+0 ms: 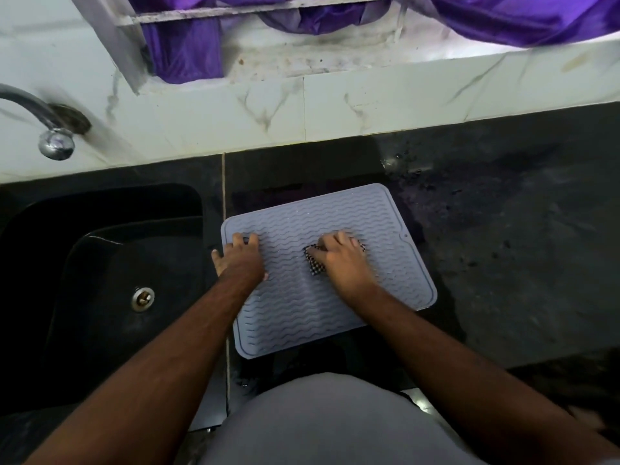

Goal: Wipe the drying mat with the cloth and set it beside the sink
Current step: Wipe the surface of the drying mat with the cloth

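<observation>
A chrome tap (50, 129) juts from the white marbled wall (302, 109) at far left. Above the wall, on the stained ledge (302, 58), lies bunched purple fabric (503, 18) — part of it behind a grey frame (110, 38).

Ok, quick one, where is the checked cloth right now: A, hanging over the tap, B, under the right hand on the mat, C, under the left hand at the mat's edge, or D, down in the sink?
B: the cloth sits bunched under the right hand on the mat, while the left hand rests on the mat's left edge without it.
</observation>
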Available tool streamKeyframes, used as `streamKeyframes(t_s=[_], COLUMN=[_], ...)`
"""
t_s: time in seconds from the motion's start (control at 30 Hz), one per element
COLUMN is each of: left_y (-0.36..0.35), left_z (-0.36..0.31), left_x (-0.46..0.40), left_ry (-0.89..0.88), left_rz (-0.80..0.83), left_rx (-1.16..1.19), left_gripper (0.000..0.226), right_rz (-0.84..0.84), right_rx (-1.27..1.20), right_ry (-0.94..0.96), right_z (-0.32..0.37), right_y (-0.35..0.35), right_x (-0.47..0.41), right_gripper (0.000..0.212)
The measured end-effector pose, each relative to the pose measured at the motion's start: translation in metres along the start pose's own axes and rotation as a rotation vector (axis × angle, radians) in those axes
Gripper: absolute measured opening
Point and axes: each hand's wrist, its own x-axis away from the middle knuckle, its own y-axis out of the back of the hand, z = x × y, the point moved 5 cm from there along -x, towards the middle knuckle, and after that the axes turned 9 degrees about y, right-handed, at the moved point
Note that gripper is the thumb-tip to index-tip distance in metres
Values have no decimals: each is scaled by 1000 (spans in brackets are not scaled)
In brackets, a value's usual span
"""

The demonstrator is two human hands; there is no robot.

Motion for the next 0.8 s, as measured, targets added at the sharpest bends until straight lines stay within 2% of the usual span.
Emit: streamKeyframes(t_s=[0.13, 0.3, 0.4, 0.47, 0.6, 0.8], left_y=[0, -1, -2, -2, -2, -2], left_z=[-3, -3, -2, -2, -4, -4], left_x=[-3, -6, -4, -3, -6, -7], left_ry=[12, 3, -12, -11, -12, -17], left_rz=[10, 9, 2, -4, 1, -3], left_rx=[-54, -69, -67, -67, -72, -58], left_gripper=[99, 101, 100, 99, 102, 101], right_rz=[-17, -49, -54, -64, -51, -74], right_rx=[71, 151, 198, 198, 104, 88], right_ry=[-113, -383, -549, -574, -457, -629], right_z=[-45, -123, -138, -134, -110, -117], right_y=[3, 20, 28, 29, 15, 26], right_x=[20, 53, 57, 55, 58, 53], right_gripper=[48, 37, 29, 27, 37, 33])
